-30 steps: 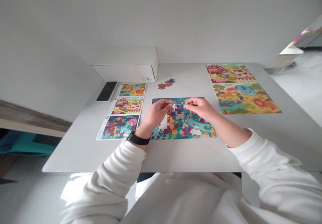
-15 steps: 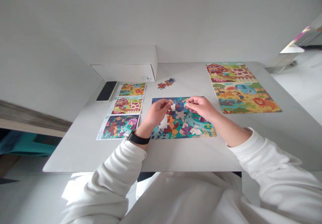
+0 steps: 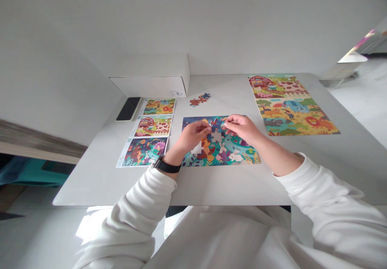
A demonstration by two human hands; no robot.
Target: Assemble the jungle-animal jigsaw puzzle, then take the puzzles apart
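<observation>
A jigsaw puzzle with a night forest scene of rabbits and a fox lies on the table, with grey-white gaps in its middle and left side. My left hand, a black watch on its wrist, is closed in a pinch over the upper left part. At its fingertips a small dark blue and reddish puzzle piece shows, slightly tilted. My right hand pinches thumb and forefinger together over the upper right part; what is between them is hidden.
Several loose puzzle pieces lie behind the puzzle. Picture cards and a phone are at the left, before a white box. Two finished puzzles, a farm and a safari, lie at the right.
My left hand has shifted slightly right, and the dark blue and reddish piece now shows at its fingertips. My right hand stays almost where it was.
</observation>
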